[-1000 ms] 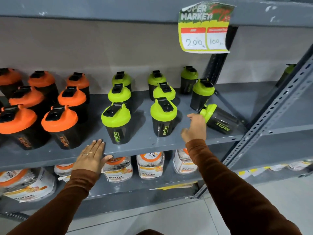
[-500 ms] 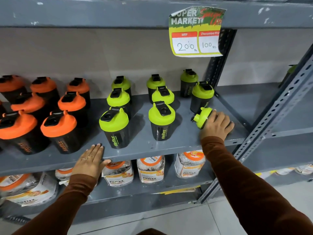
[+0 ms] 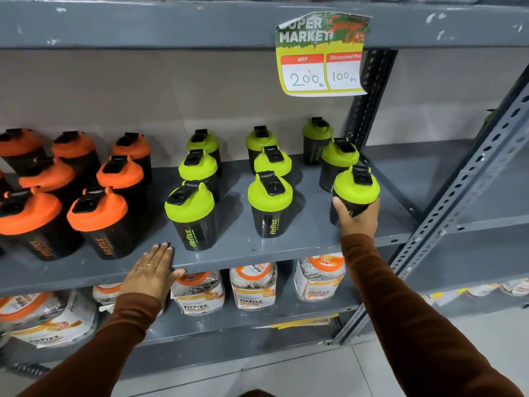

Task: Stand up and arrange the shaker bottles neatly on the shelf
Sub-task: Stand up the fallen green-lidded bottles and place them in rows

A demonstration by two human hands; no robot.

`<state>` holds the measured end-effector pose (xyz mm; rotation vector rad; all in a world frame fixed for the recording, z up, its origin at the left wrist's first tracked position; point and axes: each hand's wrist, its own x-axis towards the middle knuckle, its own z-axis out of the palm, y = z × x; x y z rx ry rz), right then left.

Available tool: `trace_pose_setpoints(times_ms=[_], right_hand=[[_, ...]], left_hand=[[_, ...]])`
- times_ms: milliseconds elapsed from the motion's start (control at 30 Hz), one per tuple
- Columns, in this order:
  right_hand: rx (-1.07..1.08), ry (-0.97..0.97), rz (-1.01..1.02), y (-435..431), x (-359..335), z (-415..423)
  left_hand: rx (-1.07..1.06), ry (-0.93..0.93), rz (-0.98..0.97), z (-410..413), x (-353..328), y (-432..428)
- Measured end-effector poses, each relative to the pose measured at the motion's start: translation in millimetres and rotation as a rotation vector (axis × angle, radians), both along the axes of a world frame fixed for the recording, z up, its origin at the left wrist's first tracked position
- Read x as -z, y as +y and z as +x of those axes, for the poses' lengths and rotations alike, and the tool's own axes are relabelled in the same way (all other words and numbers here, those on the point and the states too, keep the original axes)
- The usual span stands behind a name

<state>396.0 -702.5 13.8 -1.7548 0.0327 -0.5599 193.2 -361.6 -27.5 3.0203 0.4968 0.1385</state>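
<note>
Shelf: I see the grey metal shelf (image 3: 237,247) carrying two blocks of bottles, orange lids on the left, green lids on the right, each in rows running front to back.

Orange block: the orange-lidded bottles (image 3: 98,222) all stand upright; the leftmost ones are cut off by the frame edge.

Green block: the green-lidded bottles (image 3: 190,216) stand in three columns, all upright now.

What changed: a second ago the front right shaker bottle (image 3: 355,193) lay on its side with its lid pointing left. It is now upright at the front of the right column, just ahead of the bottle behind it. I judge the standing-up step done; what may remain is squaring it to the front row.

Right hand: my right hand (image 3: 357,217) is wrapped around the dark body of that bottle, fingers closed on it, below the lid.

Left hand: my left hand (image 3: 150,272) lies flat on the shelf's front lip, fingers spread, gripping nothing.

Hard to make out: whether the held bottle's base rests on the shelf, I cannot tell; my hand covers it. The price tag (image 3: 322,55) above curls, hiding its right edge.
</note>
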Motion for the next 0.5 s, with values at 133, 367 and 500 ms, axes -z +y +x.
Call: trace_pose_setpoints(times_ms=[133,367,500], right_hand=[[-0.043,0.079,0.008,-5.2,6.1,-0.1],[0.121,0.068,-0.022,13.8,12.3,-38.0],[0.258,-0.004,-0.178,48.6,25.3,-79.2]], left_hand=[[-0.004,-0.058,-0.016,-0.2,-0.1,0.5],[0.002,-0.069,-0.024,4.0,-4.8,-3.0],[-0.008,-0.110,-0.035,4.8,-5.9,-9.0]])
